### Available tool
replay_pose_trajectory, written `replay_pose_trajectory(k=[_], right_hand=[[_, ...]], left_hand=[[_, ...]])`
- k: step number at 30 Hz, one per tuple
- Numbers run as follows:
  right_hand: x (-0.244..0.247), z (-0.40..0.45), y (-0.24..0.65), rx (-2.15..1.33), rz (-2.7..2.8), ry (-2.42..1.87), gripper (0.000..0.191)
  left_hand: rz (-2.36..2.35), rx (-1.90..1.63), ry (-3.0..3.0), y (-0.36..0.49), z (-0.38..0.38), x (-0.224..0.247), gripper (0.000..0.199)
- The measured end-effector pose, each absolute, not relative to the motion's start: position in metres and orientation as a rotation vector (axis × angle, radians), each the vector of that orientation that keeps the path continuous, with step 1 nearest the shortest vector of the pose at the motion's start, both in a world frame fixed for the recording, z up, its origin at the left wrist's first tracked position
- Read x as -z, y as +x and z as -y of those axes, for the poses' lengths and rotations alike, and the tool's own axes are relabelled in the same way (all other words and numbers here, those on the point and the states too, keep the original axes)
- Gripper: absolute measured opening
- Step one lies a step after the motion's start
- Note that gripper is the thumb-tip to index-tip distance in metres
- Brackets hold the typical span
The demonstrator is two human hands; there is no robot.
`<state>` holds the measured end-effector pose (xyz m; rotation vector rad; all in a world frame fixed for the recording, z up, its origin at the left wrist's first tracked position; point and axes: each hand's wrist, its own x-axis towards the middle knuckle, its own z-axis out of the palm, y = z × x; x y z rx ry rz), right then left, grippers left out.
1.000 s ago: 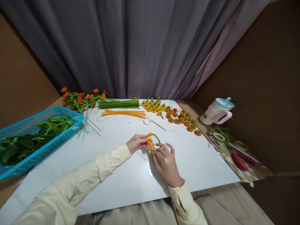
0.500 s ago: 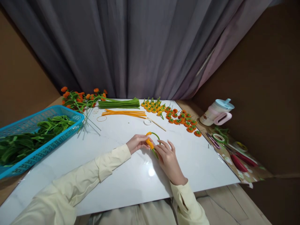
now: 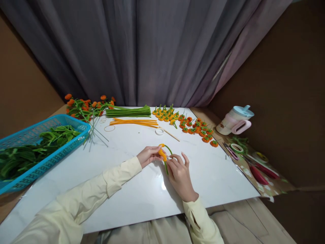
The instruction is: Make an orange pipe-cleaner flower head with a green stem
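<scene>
Over the middle of the white board, a yellow-orange chenille-stem flower piece point(image 3: 162, 154) is pinched in my left hand point(image 3: 149, 156), between thumb and fingers. A green chenille stem point(image 3: 168, 148) arches from its top, and a green end hangs below it. My right hand point(image 3: 180, 176) has its thumb and index finger closed at the right edge of the same piece, other fingers raised. What lies right between those fingertips is partly hidden. Beyond the hands lie a white tape ring point(image 3: 159, 131) and a thin wooden stick point(image 3: 172, 135).
Yellow flower heads point(image 3: 165, 114) and orange ones point(image 3: 198, 127) stand at the back right. Green stems point(image 3: 128, 112) and orange stems point(image 3: 134, 122) lie behind. A blue basket point(image 3: 59, 145) of leaves is left; a cup point(image 3: 235, 120) and red-handled pliers point(image 3: 259, 174) are right.
My right hand has shifted slightly left and down around the flower piece, and more of the hanging green end shows. My left hand keeps its pinch in nearly the same place.
</scene>
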<state>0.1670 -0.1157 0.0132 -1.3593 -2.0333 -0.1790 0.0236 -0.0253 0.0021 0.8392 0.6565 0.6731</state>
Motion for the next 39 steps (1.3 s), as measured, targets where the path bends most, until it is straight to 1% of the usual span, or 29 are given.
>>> replay_pose_trajectory(k=[10, 17, 21, 29, 34, 39], right_hand=[[-0.019, 0.111, 0.180, 0.128, 2.047, -1.311, 0.021], [-0.019, 0.116, 0.175, 0.122, 2.036, -1.369, 0.026], [-0.016, 0.117, 0.169, 0.141, 1.975, -1.420, 0.029], [-0.016, 0.116, 0.166, 0.126, 1.941, -1.420, 0.027], [-0.017, 0.114, 0.171, 0.093, 1.926, -1.373, 0.022], [-0.015, 0.116, 0.171, 0.073, 1.935, -1.400, 0.020]], left_hand=[[-0.659, -0.679, 0.830, 0.024, 0.023, -0.003, 0.035], [-0.618, -0.695, 0.837, 0.025, 0.027, -0.003, 0.038], [-0.610, -0.676, 0.801, 0.026, 0.029, -0.001, 0.036], [-0.570, -0.665, 0.756, 0.026, 0.026, 0.003, 0.033], [-0.540, -0.690, 0.746, 0.023, 0.022, 0.000, 0.030], [-0.552, -0.631, 0.694, 0.024, 0.025, -0.005, 0.029]])
